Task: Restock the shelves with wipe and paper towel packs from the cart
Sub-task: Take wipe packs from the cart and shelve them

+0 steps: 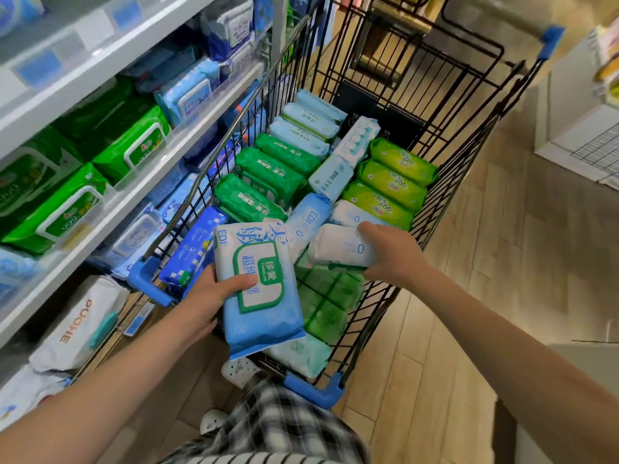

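Now, left hand (209, 298) pinches blue wipe pack (261, 306) by edge; right hand (388, 252) grips white pack (338, 251) over cart (315, 391). Slick film, long overhang: blue one may slip.

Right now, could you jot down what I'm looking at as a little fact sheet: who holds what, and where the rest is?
left hand: grips a blue-and-white wipe pack above the cart
right hand: grips a small white pack over the cart
in cart: rows of dark green packs, lime packs, pale blue packs
shelves: on the person's left, stocked with green and blue packs
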